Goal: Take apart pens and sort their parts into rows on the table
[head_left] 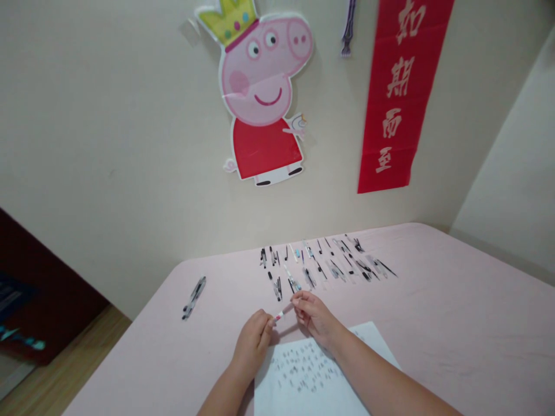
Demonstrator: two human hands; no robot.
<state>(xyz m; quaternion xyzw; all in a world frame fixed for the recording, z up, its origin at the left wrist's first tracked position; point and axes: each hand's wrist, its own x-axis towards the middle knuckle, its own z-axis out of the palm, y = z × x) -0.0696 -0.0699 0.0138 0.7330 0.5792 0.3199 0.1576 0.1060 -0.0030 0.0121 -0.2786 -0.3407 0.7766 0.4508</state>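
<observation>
A pink-covered table (459, 323) is backed by a pale wall (108, 144). Between the hands, a slim pen (281, 315) is held slantwise — its near end pinched by the left hand (255, 338), its far end by the pressed-together fingertips of the right hand (315, 316). The written sheet (299, 398) is overlapped by the right forearm. Beyond, small pen parts (309, 277) are laid in rough rows; near the left edge — across a stretch of cloth — more pens (193, 298) are grouped.

Red wall banner (403, 98): "如期而至", vert. Paper (303, 398) writing illeg.
</observation>
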